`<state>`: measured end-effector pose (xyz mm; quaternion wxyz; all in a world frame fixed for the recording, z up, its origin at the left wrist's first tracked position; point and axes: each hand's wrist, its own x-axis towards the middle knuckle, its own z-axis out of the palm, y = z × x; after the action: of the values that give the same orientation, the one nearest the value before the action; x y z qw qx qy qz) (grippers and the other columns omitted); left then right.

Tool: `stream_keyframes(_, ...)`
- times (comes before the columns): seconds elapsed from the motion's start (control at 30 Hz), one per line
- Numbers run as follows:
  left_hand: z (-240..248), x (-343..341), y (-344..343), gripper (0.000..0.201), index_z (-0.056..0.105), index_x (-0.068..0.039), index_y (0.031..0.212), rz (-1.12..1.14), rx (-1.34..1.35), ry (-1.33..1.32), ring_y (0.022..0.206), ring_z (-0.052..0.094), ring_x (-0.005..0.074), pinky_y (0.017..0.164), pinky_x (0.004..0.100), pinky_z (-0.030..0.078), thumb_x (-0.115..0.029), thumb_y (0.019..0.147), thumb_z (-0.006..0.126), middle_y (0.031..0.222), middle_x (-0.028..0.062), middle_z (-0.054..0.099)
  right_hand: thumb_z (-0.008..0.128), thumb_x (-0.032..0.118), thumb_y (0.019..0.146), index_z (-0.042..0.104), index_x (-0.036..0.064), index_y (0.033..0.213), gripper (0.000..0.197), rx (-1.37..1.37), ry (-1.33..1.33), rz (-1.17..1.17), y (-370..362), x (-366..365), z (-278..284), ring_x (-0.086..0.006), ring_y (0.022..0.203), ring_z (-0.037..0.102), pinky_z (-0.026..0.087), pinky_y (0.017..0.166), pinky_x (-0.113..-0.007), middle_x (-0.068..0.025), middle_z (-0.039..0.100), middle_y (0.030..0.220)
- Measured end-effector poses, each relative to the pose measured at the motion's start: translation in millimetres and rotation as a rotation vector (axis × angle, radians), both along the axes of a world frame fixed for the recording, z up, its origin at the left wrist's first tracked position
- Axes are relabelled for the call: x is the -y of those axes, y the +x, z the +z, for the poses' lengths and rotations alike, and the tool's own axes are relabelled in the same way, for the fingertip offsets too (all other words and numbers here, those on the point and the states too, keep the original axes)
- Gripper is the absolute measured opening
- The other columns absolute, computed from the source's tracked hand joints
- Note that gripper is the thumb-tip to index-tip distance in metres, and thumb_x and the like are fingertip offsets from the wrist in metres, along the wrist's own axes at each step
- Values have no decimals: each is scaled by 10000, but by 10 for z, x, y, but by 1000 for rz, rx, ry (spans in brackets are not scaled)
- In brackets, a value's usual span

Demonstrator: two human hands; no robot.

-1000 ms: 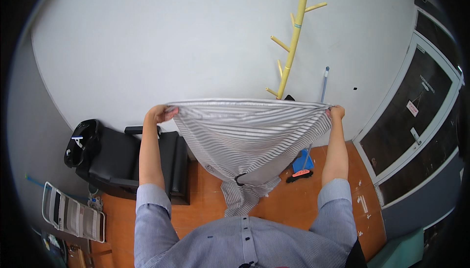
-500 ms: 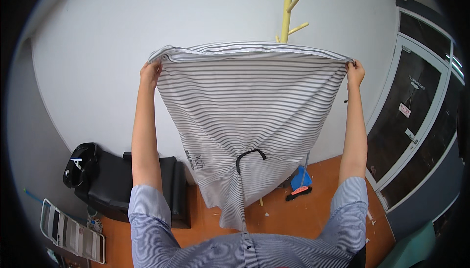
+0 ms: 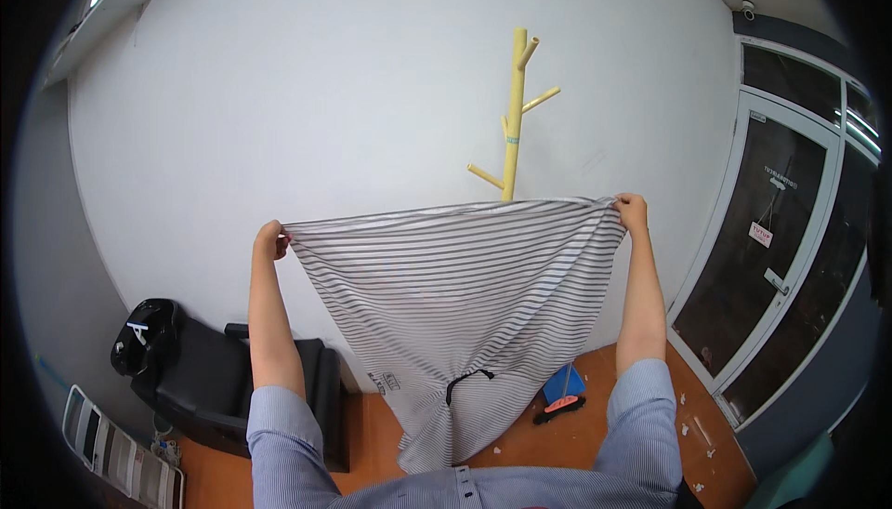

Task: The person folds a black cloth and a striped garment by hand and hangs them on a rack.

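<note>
A grey-and-white striped barber cape point(image 3: 446, 286) hangs stretched between my two hands, its far edge pulled nearly straight. My left hand point(image 3: 272, 239) pinches one corner, and my right hand point(image 3: 632, 211) grips the other, a little higher. Both arms reach forward, well apart. The black neck band point(image 3: 467, 381) shows low in the middle of the cape, where the cloth gathers into folds. From there the lower part droops close to my striped shirt.
Beyond the cape a yellow coat stand point(image 3: 516, 109) rises before the white wall. A black shampoo chair with basin point(image 3: 200, 374) stands left, near a folding step ladder point(image 3: 121, 458). A blue dustpan point(image 3: 564, 384) and a brush point(image 3: 559, 409) lie on the orange floor. The glass door point(image 3: 762, 230) is at right.
Both hands have come down with the cape, the left one lower than the right. The folded-over top edge now lies flatter, and more of the coat stand shows above it.
</note>
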<state>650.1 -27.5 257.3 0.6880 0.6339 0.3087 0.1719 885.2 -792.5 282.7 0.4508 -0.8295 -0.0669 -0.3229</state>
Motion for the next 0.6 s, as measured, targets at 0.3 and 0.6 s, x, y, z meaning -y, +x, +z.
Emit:
stream_keyframes(0.3, 1285, 351, -120, 338, 535, -10, 1156, 148, 1035, 307, 932, 577, 139, 843, 267, 443, -166, 865, 607, 1036, 74, 619, 589, 3, 811, 634, -86, 930, 155, 515, 458, 314, -90, -21, 1449, -197, 678, 676, 559, 576, -265, -136, 656, 811)
stream_keyframes(0.6, 1037, 347, -100, 156, 571, 34, 1008, 314, 783, 679, 885, 621, 139, 774, 241, 483, -38, 871, 549, 933, 102, 657, 712, 121, 762, 635, -16, 741, 159, -107, -69, 312, -287, 158, 1243, -93, 491, 534, 462, 486, -218, -24, 567, 584)
